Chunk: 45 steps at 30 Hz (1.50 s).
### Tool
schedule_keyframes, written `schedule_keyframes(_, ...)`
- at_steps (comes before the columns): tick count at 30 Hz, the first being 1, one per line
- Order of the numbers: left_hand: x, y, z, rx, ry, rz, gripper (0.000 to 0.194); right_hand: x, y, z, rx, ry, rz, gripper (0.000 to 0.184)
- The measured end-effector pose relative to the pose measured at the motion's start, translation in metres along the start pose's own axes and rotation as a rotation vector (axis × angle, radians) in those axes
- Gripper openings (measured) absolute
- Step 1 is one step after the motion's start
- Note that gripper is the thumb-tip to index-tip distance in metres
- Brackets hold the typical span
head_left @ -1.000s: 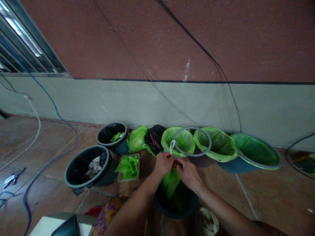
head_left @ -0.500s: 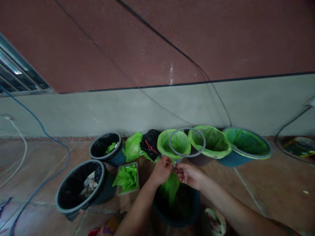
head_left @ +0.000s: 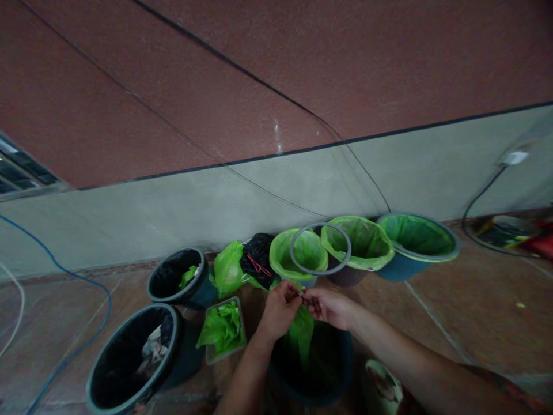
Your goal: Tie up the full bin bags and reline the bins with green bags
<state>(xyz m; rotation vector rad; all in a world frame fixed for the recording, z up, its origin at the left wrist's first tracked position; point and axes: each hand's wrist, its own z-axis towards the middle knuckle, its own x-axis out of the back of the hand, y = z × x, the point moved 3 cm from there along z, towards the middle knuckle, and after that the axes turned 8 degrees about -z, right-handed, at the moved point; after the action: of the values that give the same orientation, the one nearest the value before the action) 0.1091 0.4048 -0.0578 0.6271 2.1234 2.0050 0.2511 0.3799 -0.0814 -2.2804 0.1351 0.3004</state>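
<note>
Both hands meet above a dark bin (head_left: 332, 374), pinching the top of a green plastic bag (head_left: 301, 331) that hangs down into it. My left hand (head_left: 280, 305) has its fingers closed on the gathered bag. From the other side, my right hand (head_left: 326, 305) grips the bag's top edge with bent fingers. What exactly lies between the fingertips is too small to make out. Just beyond my hands, a loose grey ring (head_left: 320, 272) rests across two bins with green liners, the nearer one a pale-rimmed bin (head_left: 276, 256).
Against the wall stand a lined bin (head_left: 384, 262), a blue bin (head_left: 406, 268), a black bag (head_left: 258, 253) and a green bag (head_left: 228, 271). At left are two black-lined bins (head_left: 88, 392) (head_left: 207, 294) and a tray (head_left: 244, 331) of green bags. A blue cable (head_left: 106, 311) crosses the floor.
The view has tilted and shifted slightly, so the wall and bins sit differently in the picture. Both hands stay together on the green bag over the dark bin.
</note>
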Motion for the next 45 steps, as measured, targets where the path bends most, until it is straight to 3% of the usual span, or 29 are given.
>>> schedule_keyframes(4,0.000,-0.001,0.000,-0.030,0.009,0.044,0.008,-0.003,-0.004,-0.006,-0.081,0.003,0.059,0.015)
schedule_keyframes(15,0.004,0.003,-0.004,-0.119,0.074,0.161,0.010,-0.010,-0.012,-0.017,-0.095,0.015,0.119,0.018)
schedule_keyframes(22,0.002,0.013,-0.011,-0.256,0.166,0.274,0.016,-0.013,-0.015,-0.020,-0.060,-0.010,0.145,0.023)
schedule_keyframes(28,0.000,0.019,-0.013,-0.285,0.083,0.486,0.016,-0.015,-0.017,-0.022,-0.010,0.038,0.072,0.020)
schedule_keyframes(32,0.012,0.017,-0.012,-0.213,0.049,0.654,0.020,-0.005,-0.022,-0.022,0.111,0.230,-0.223,0.021)
schedule_keyframes(35,0.022,0.013,-0.014,-0.091,0.021,0.815,0.019,0.004,-0.022,-0.020,0.117,0.345,-0.437,0.022)
schedule_keyframes(40,0.033,0.002,-0.018,0.119,-0.085,0.903,0.018,0.006,-0.013,-0.013,0.171,0.237,-0.552,0.019)
schedule_keyframes(42,0.035,-0.004,-0.019,0.187,-0.150,0.857,0.035,0.006,-0.011,-0.011,0.215,0.210,-0.570,0.016)
schedule_keyframes(45,0.032,-0.018,-0.021,0.287,-0.220,0.779,0.083,0.007,-0.011,-0.009,0.262,0.201,-0.598,0.012)
